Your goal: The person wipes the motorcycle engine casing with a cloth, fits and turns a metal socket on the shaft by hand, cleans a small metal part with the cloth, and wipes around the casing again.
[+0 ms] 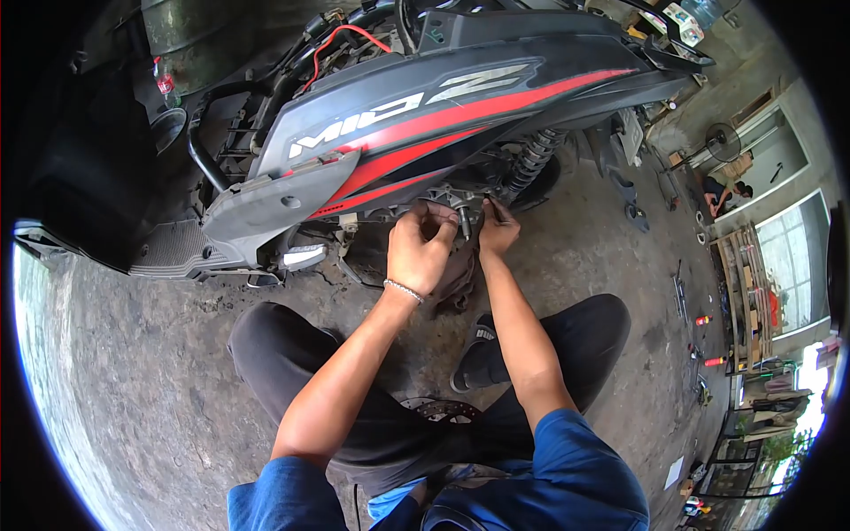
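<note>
A dark grey scooter (416, 97) with red stripes stands in front of me, its side panel facing me. Below the panel, my left hand (418, 252), with a bracelet on the wrist, has its fingers curled and thumb bent in beside a small metal shaft-like part (465, 221). On the other side of that part, my right hand (498, 232) is closed, fingertips up against the scooter's underside. What either hand grips is hidden by the fingers. A dark rag (456, 281) lies below and between the hands. A coil-spring shock absorber (536, 159) rises just beyond my right hand.
A brake disc (440, 410) lies between my legs on the concrete floor (168, 354). Tools and red-capped bottles (703, 320) lie along the right side near a wooden rack (745, 292). Sandals (636, 217) and a fan (722, 142) are at the right; another person (730, 196) sits farther back.
</note>
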The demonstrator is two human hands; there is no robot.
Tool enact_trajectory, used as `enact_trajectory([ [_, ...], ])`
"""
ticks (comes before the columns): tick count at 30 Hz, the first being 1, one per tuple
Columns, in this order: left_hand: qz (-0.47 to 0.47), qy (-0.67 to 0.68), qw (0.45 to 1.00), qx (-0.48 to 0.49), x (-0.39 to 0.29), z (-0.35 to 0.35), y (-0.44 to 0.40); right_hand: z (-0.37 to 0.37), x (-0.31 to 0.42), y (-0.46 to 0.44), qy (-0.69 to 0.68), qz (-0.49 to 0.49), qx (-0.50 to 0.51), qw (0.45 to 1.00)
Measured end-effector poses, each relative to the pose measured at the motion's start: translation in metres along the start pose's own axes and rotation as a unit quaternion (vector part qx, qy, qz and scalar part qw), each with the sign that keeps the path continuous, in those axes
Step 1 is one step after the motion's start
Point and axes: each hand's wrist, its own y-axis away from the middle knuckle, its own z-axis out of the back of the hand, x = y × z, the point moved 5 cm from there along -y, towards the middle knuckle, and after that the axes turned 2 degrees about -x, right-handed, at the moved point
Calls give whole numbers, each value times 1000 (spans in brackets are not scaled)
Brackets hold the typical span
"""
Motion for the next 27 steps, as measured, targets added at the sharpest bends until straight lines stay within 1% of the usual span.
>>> enact_trajectory([
  [1, 0, -2, 1000, 3, 2, 0, 0, 1, 2, 2, -1, -2, -3, 1000],
  [5, 45, -153, 983, 91, 34, -8, -6, 2, 22, 8, -1, 50, 16, 999],
  [6, 41, -156, 983, 92, 43, -10, -8, 2, 23, 7, -5, 51, 14, 999],
  [8, -38, -261, 959, 103, 68, -19, -11, 4, 15, 1, -17, 4, 15, 1000],
  [10, -113, -367, 917, 112, 103, -28, -12, 7, 6, 0, -31, -49, 17, 998],
  [11, -85, -390, 908, 131, 137, -33, -16, 9, 4, 2, -37, -54, 14, 998],
  [12, -56, -414, 897, 147, 174, -37, -18, 13, -2, 4, -53, -89, 1, 995],
  [13, -56, -422, 893, 145, 204, -38, -16, 13, -6, 6, -69, -123, -9, 990],
  [14, -69, -396, 899, 176, 231, -43, -15, 10, -8, 2, -88, -151, -19, 984],
  [15, -81, -366, 903, 209, 243, -51, -11, 7, -9, -2, -104, -178, -28, 978],
  [17, 27, -336, 911, 237, 252, -68, -5, 6, -8, -6, -154, -216, -31, 964],
  [18, 21, -337, 910, 242, 260, -72, -7, 5, -14, -8, -157, -212, -37, 964],
  [20, 142, -260, 902, 314, 287, -82, -15, -3, -32, -6, -194, -301, -70, 931],
  [22, 206, -157, 919, 297, 253, -74, -7, -5, -28, -3, -185, -304, -91, 930],
  [23, 235, -170, 919, 268, 230, -72, -2, -4, -27, -2, -187, -286, -123, 932],
  [24, 260, -182, 917, 241, 218, -71, -2, -6, -29, 2, -123, -327, -126, 929],
  [25, 233, -230, 926, 188, 242, -71, -10, -3, -35, 3, -59, -371, -130, 918],
  [26, 220, -218, 929, 201, 209, -69, -7, 6, -7, 8, -56, -372, -132, 917],
  [27, 165, -272, 931, 177, 170, -68, -1, -2, -23, 5, -131, -330, -110, 928],
])
